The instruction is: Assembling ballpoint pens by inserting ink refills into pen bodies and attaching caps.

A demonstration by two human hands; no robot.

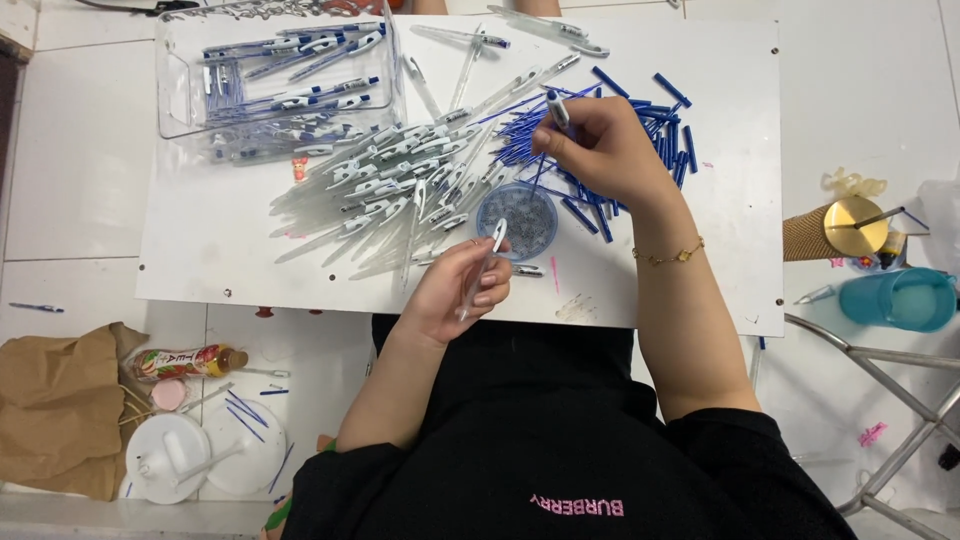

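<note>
My left hand [462, 287] holds a clear pen barrel [484, 264] with a white clip, near the front edge of the white board [200, 230]. My right hand [600, 145] pinches a thin blue refill [548, 150] that points down toward a small round blue dish [518, 218] filled with tiny parts. A heap of clear pen barrels [390, 190] lies left of the dish. Behind and around my right hand is a pile of blue refills and caps [650, 130].
A clear plastic bin [280, 75] with assembled pens stands at the board's back left. On the floor at left lie a brown paper bag [60, 400], a bottle [185, 361] and white lids [200, 455]. At right stand a gold-lidded cup [845, 228], a teal cup [895, 298] and a metal frame [880, 400].
</note>
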